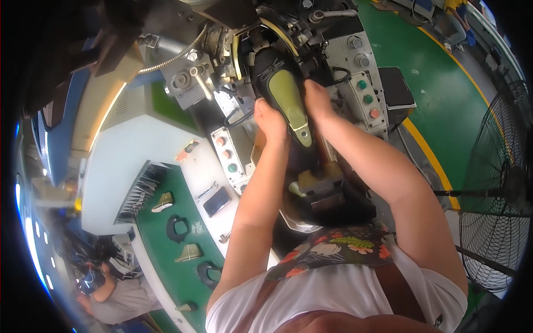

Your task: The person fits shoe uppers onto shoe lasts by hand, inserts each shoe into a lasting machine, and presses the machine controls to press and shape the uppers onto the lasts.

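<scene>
A black shoe upper [266, 64] lies sole side up in a metal machine, an olive-green insole [287, 94] showing along its middle. Its toe end points away from me, between the curved yellowish bands of the machine head [237, 55]. My left hand [270, 118] is closed on the upper's left side, and my right hand [318, 101] grips the right side. The fingers of both are mostly hidden by the hands and the upper. Nearer my body, a metal block [321, 183] sits below the heel end.
Button panels [367, 99] [226, 152] flank the machine. On the left, a green conveyor belt [166, 250] carries several shoe parts beside a phone [217, 201] and a wrench [207, 190]. A fan [494, 194] stands at right. Another person [122, 299] sits at lower left.
</scene>
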The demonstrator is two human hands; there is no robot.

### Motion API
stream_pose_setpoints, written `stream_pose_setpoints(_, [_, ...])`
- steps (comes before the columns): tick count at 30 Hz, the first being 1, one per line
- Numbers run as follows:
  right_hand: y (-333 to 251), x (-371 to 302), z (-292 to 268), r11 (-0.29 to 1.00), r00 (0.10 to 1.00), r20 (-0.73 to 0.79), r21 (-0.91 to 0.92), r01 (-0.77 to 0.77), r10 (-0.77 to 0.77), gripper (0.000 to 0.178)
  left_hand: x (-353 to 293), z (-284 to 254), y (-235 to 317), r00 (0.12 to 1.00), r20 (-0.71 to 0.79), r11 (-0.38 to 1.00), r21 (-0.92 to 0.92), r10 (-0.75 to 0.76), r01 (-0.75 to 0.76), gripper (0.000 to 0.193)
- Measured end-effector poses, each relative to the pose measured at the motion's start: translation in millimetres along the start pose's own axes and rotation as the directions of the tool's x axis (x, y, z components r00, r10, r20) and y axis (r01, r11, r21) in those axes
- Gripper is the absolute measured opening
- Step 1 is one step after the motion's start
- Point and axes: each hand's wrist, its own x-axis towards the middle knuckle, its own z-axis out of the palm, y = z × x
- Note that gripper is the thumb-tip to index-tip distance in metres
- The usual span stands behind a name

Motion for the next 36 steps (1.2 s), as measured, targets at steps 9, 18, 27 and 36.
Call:
stream_pose_setpoints(9, [-18.0, -9.7, 2.2, 0.988, 0.99, 0.024, 0.063, -0.14, 0.139, 0.03, 6.3, -7.7, -9.1, 0.994, 0.039, 0.985, 0.133, 0.102, -0.107, 0.032])
stream_pose_setpoints(18, [-21.2, -17.6, 3.3, 0.995, 0.999, -0.031, -0.096, 0.021, -0.024, 0.026, 15.1, -20.3, -31.9, 0.997, 0.078, 1.0, 0.016, -0.022, 0.021, 0.036])
stream_pose_setpoints(27, [-20.7, -4.9, 3.1, 0.948, 0.999, 0.025, -0.315, -0.03, 0.04, 0.042, 4.7, -12.1, -7.3, 0.999, 0.035, 0.998, 0.065, -0.021, 0.019, 0.038])
stream_pose_setpoints(36, [-38.6, -17.9, -74.0, 0.965, 0.903, 0.377, -0.234, -0.123, 0.206, 0.034, 2.2, -99.0, -4.1, 0.951, -0.116, 0.874, 0.437, 0.286, -0.21, 0.024])
